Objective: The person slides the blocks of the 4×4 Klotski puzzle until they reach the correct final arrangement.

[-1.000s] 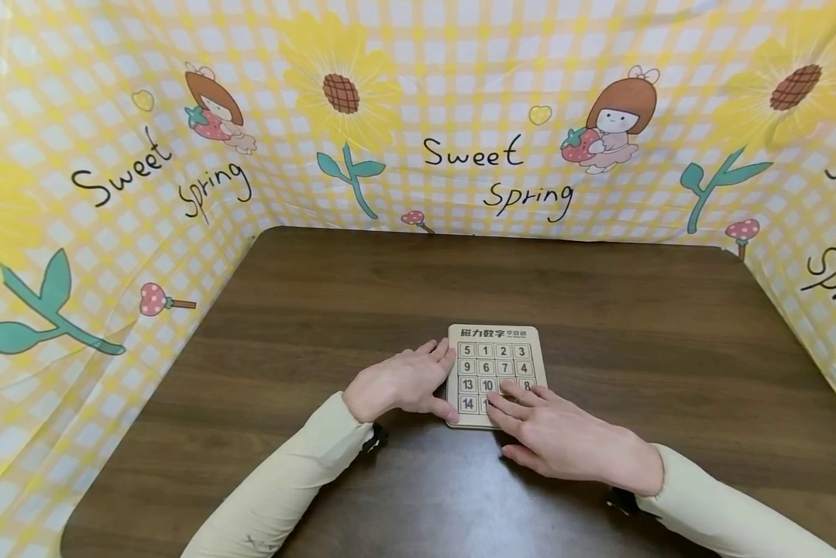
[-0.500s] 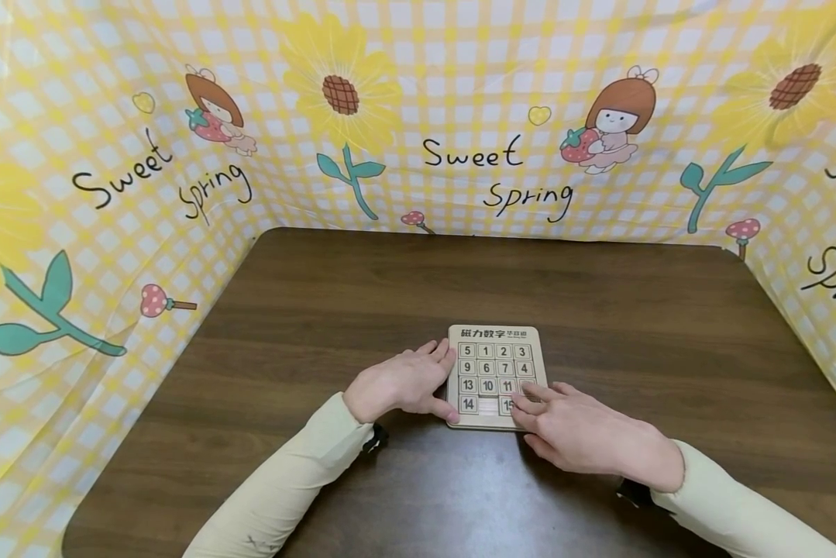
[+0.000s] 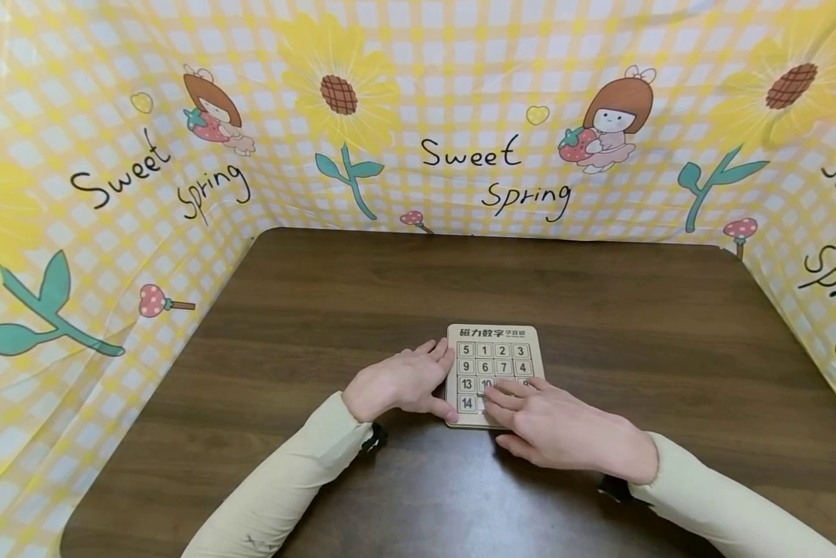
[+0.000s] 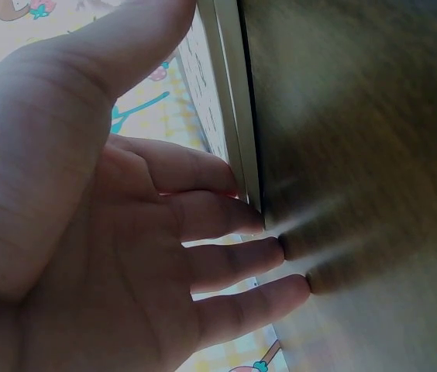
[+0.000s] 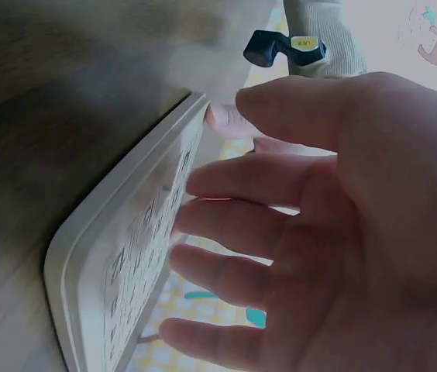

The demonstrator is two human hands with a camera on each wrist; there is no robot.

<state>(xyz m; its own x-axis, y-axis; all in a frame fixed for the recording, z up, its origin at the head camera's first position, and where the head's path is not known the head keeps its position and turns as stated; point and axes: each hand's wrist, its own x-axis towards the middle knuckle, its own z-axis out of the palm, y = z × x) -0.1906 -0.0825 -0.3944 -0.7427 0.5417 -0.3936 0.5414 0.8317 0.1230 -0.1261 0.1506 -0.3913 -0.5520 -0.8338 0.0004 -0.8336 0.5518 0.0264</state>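
Observation:
A light wooden number slide puzzle (image 3: 494, 334) lies flat on the table. My left hand (image 3: 398, 381) rests along its left side, thumb at the lower left corner and fingers by the upper left edge. In the left wrist view those fingers (image 4: 238, 256) are straight, their tips down on the tabletop. My right hand (image 3: 553, 428) lies over the lower right of the puzzle, fingertips on or just above the tiles. It covers most tiles there. Tile 14 (image 3: 467, 403) shows in the bottom row, with a partly hidden gap beside it. Straight, slightly spread right fingers (image 5: 234, 225) show in the right wrist view.
The brown wood-grain table (image 3: 362, 287) extends around the puzzle on all sides. A yellow checked cloth (image 3: 452, 101) with flowers and lettering hangs behind it and at both sides. Each wrist has a black strap, such as the left strap (image 3: 374, 438).
My right hand slid right, uncovering tiles 11 and 15 and a gap between 14 and 15, then came back left over them. My left hand stays in place.

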